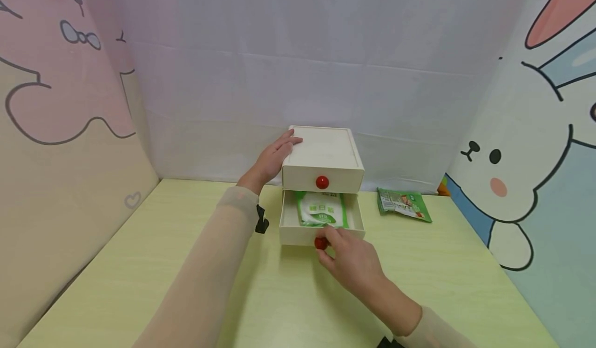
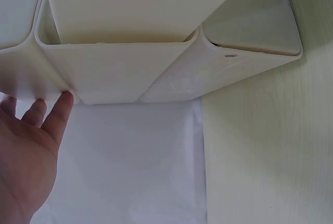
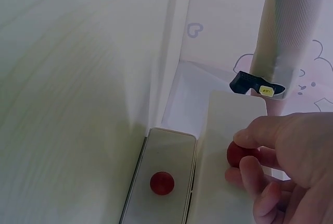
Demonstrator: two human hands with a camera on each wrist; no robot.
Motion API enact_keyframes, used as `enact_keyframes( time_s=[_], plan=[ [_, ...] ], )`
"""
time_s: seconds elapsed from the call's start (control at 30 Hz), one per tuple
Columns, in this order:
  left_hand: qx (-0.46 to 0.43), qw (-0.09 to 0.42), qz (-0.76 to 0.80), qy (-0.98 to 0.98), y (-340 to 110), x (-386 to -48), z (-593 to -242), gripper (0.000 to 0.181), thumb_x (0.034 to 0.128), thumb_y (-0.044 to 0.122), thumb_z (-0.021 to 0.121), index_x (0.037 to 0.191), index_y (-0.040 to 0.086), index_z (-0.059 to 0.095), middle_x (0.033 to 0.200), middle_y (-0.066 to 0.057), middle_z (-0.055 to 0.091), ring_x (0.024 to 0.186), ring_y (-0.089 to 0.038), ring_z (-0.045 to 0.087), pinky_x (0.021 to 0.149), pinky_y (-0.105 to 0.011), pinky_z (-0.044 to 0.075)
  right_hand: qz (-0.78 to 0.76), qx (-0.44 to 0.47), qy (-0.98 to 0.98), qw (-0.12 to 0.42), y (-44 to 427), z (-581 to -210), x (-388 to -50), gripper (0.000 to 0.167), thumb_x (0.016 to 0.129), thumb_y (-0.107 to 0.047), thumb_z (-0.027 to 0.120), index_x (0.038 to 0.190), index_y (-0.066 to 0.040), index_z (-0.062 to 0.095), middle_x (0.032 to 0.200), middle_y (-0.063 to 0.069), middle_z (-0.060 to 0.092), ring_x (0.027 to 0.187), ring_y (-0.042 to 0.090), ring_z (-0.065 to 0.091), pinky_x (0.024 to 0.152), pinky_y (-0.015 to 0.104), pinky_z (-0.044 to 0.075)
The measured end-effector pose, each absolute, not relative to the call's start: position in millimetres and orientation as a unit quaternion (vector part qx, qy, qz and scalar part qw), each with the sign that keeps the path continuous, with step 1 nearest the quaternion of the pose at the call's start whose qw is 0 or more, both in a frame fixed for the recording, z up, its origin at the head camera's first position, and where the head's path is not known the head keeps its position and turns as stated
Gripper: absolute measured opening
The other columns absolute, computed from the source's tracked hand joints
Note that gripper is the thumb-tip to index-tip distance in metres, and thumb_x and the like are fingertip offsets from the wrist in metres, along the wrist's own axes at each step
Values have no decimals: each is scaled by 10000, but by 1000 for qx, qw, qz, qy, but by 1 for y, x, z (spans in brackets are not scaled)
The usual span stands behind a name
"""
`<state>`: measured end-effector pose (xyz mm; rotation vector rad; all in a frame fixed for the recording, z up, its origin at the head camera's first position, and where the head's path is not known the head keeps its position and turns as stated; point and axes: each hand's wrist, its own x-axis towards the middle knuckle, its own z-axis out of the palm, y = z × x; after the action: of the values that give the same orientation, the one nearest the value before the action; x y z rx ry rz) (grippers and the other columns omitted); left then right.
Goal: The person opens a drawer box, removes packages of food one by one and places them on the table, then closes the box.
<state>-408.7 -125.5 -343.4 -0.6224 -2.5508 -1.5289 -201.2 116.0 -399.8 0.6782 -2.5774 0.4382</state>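
Observation:
A small white two-drawer box stands at the back of the table, its upper drawer closed and its lower drawer pulled out. My right hand pinches the red knob of that lower drawer between thumb and fingers. Inside the drawer lies a green and white packet. My left hand rests against the box's left side, fingertips reaching onto its top edge; in the left wrist view its extended fingers touch the white side. The upper drawer's red knob is untouched.
To the right of the box, a green packet lies on the pale wood-grain table. A white cloth hangs behind, and cartoon-printed panels stand at both sides.

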Motion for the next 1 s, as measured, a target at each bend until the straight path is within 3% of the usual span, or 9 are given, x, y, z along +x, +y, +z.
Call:
enact_keyframes(
  time_s=[0.53, 1.0],
  plan=[
    [-207, 49, -504, -837, -126, -408, -343, 541, 1187, 426, 322, 1636, 220, 543, 1848, 133, 183, 1736, -212, 118, 1391, -603, 136, 146, 252, -929, 227, 118, -400, -188, 246, 905, -182, 891, 1008, -207, 669, 835, -102, 671, 605, 7, 412, 452, 193, 306],
    [-203, 51, -505, -837, -125, -406, -342, 543, 1183, 421, 323, 1633, 217, 547, 1846, 133, 189, 1736, -213, 123, 1392, -598, 138, 130, 276, -912, 275, 119, -405, -184, 292, 867, -193, 925, 999, -226, 667, 813, -127, 654, 592, -6, 414, 454, 160, 265]
  ],
)
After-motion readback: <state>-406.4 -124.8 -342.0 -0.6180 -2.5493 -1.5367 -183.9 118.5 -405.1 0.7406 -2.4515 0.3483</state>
